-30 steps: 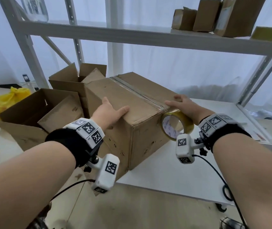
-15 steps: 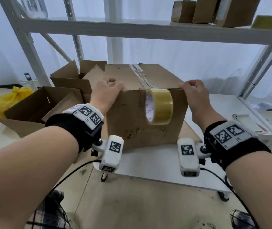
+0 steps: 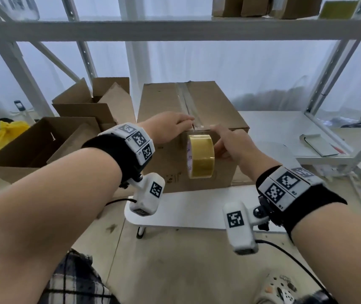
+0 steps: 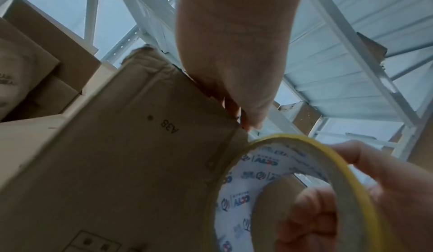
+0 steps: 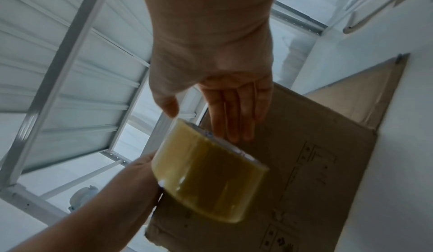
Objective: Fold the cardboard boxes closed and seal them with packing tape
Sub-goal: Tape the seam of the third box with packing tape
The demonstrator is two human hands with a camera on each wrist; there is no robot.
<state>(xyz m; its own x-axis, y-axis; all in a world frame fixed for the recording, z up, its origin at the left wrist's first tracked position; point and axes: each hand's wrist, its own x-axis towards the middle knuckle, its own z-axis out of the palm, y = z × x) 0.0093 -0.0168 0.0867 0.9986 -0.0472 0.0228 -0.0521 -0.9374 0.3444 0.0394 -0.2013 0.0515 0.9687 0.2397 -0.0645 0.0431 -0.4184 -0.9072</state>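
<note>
Tape roll (image 3: 201, 158), core printed with a repeated logo too blurred to read, hangs against the near face of the closed box (image 3: 210, 104), marked "A38", at the table's (image 3: 199, 213) near edge. Right hand (image 3: 232, 145), fingers straight, touches the roll's side; left hand (image 3: 168, 127) presses flat on the box's top near edge.

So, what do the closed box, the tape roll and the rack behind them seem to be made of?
The box looks like brown corrugated cardboard, matte, with creased and frayed corners. The tape roll seems to be clear yellowish plastic film, glossy, wound on a printed core, probably paper. The rack looks like painted metal, white and smooth, with rows of punched holes in its posts.
</note>
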